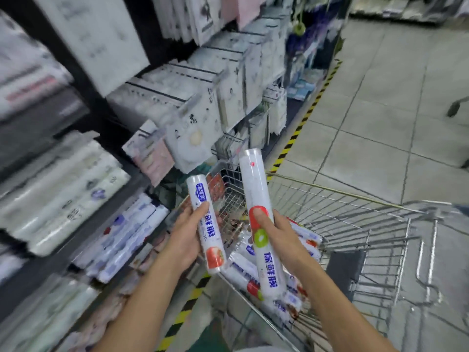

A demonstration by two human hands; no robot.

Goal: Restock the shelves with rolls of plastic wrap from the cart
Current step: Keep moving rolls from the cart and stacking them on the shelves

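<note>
Blurred shelves point(45, 265); left grip point(186, 237) curls round short roll point(199, 193), right grip point(284, 240) round long roll point(253, 181)

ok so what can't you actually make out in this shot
Head view only:
- Shelf packs: motion blur smears the labels; which hold plastic wrap is unclear.
- Cart: near end cut off by the bottom edge.
- Loose rolls inside it: partly hidden behind the shorter roll, longer roll and right hand; count unknown.
- Left hand: fingers behind its roll, only the thumb shows.
</note>
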